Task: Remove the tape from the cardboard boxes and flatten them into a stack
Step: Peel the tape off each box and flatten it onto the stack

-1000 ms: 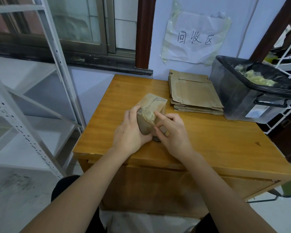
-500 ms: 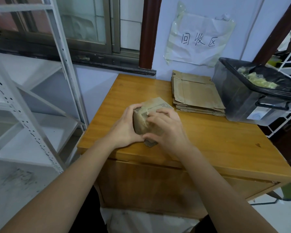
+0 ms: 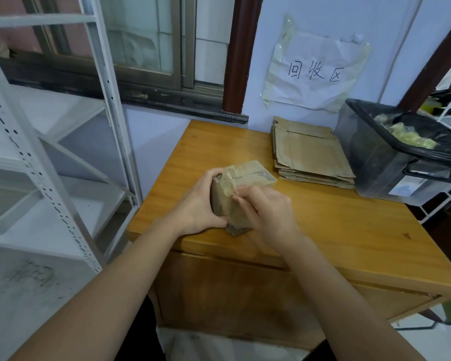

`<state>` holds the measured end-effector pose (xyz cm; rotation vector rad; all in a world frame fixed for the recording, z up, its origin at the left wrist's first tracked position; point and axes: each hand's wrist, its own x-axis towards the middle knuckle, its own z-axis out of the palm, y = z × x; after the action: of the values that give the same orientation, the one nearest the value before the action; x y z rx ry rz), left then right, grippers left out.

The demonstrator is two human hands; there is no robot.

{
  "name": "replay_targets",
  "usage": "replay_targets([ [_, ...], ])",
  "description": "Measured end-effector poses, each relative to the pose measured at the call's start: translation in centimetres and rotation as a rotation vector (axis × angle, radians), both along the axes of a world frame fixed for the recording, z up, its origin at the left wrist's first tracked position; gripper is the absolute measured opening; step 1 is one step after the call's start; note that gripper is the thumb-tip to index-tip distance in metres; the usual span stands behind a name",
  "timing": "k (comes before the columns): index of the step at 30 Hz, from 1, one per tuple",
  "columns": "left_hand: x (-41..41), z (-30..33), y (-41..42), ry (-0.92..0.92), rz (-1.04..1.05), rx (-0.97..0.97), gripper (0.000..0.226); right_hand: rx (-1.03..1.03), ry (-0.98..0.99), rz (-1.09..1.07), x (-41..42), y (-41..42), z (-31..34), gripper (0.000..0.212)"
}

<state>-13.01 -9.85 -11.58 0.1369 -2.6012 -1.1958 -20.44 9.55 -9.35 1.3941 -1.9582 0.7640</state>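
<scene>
A small brown cardboard box [image 3: 248,175] stands near the front left of the wooden table [image 3: 336,225]. My left hand [image 3: 201,204] grips its left side, thumb on the near face. My right hand [image 3: 267,212] pinches a strip of clear yellowish tape [image 3: 229,184] that is lifted off the box's near top edge. A stack of flattened cardboard boxes [image 3: 310,155] lies at the back of the table by the wall.
A dark plastic bin [image 3: 391,165] lined with a black bag and holding crumpled tape sits at the table's right rear. A white metal shelf rack [image 3: 50,157] stands to the left. A paper sign [image 3: 315,71] hangs on the wall.
The box was turned in my hands. My right hand moved from the top of the box to its near edge and has peeled a tape end loose.
</scene>
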Motion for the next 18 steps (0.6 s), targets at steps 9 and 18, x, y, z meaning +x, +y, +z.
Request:
replay_targets([
  [9, 0.1, -0.3, 0.2, 0.030, 0.014, 0.021, 0.112, 0.150, -0.188, 0.129, -1.1, 1.0, 0.5, 0.049],
  [18, 0.1, -0.3, 0.1, -0.009, 0.028, 0.009, 0.114, 0.019, -0.152, 0.108, -0.8, 0.8, 0.3, 0.002],
])
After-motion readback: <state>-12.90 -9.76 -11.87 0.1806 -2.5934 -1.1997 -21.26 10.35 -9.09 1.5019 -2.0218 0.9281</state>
